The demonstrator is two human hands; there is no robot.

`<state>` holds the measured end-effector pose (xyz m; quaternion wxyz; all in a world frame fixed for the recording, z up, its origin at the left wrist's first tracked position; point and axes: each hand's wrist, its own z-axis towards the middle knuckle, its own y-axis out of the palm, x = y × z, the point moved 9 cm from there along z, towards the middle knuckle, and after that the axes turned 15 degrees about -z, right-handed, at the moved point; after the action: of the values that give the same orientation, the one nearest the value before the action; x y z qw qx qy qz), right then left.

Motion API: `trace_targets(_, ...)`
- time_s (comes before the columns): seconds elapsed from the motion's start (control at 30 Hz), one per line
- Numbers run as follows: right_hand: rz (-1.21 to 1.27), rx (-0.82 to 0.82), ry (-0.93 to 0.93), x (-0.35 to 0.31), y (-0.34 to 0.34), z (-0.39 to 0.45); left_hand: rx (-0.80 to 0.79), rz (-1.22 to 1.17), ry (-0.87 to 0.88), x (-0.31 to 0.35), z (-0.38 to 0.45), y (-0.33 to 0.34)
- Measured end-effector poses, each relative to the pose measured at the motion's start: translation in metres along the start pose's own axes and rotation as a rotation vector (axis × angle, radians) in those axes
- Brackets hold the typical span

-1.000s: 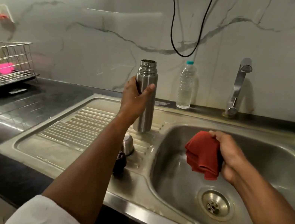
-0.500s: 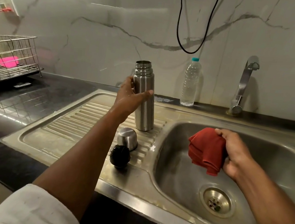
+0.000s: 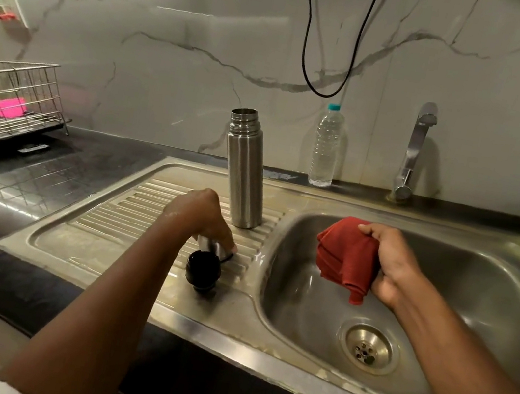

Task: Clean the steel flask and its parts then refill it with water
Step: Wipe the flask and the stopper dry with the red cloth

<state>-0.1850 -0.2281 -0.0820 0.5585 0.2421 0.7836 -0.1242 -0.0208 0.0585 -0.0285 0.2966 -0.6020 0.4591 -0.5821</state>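
Reaching down over the ribbed draining board, your left hand (image 3: 204, 218) curls its fingers round the small steel cup (image 3: 213, 247), which sits on the ribs just left of the basin. Touching the cup on its near side lies the black stopper (image 3: 203, 270), on its side at the near edge of the board. Beyond your hand the steel flask (image 3: 245, 173) stands upright and uncapped on the far right part of the board, apart from your fingers. Your right hand (image 3: 390, 266) hangs over the sink basin (image 3: 476, 304), clutching a bunched red cloth (image 3: 347, 255) whose corner dangles toward the drain (image 3: 366, 347). Against the far wall a clear water bottle (image 3: 326, 146) stands on the dark counter, with the tap (image 3: 414, 151) to its right. At far left a wire dish rack (image 3: 7, 103) sits on the counter.
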Motion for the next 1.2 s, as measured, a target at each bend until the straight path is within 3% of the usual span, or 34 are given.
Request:
trace_targets(0.1, 0.016, 0.0, -0.007, -0.003, 0.0, -0.004, 0.06, -0.005, 0.009, 0.012, -0.012, -0.006)
trace_targets(0.2, 0.038, -0.004, -0.027, -0.008, 0.0, -0.005, 0.116, -0.139, 0.134, 0.037, -0.026, -0.006)
trace_targets(0.3, 0.103, 0.045, -0.076, -0.018, -0.006, -0.006, 0.056, -0.571, 0.274, 0.072, -0.04, 0.014)
trace_targets(0.37, 0.152, 0.103, -0.136, -0.027, -0.013, -0.003, -0.012, -0.877, 0.26, 0.089, -0.036, 0.032)
trace_targets(0.43, 0.149, 0.199, -0.247, -0.04, -0.023, -0.004, -0.094, -1.024, 0.267, 0.11, -0.025, 0.052)
trace_targets(0.57, -0.125, 0.331, -0.498, -0.06, -0.029, -0.008, -0.247, -1.231, 0.277, 0.15, -0.016, 0.09)
trace_targets(0.7, -0.494, 0.116, -0.644, -0.052, 0.005, -0.007, -0.32, -1.426, 0.247, 0.158, -0.017, 0.113)
trace_targets(0.8, -0.575, 0.159, -0.682, -0.054, 0.007, -0.008, -0.283, -1.575, 0.167, 0.148, -0.01, 0.117)
trace_targets(0.97, -0.52, 0.178, -0.626, -0.051, 0.007, -0.007, -0.229, -1.754, 0.207, 0.149, -0.003, 0.119)
trace_targets(1.1, -0.4, 0.165, -0.562, -0.049, -0.003, 0.002, -0.24, -1.6, 0.368, 0.167, -0.015, 0.119)
trace_targets(1.2, -0.512, 0.208, -0.642, -0.056, -0.002, -0.008, -0.177, -1.609, 0.376, 0.17, -0.018, 0.117)
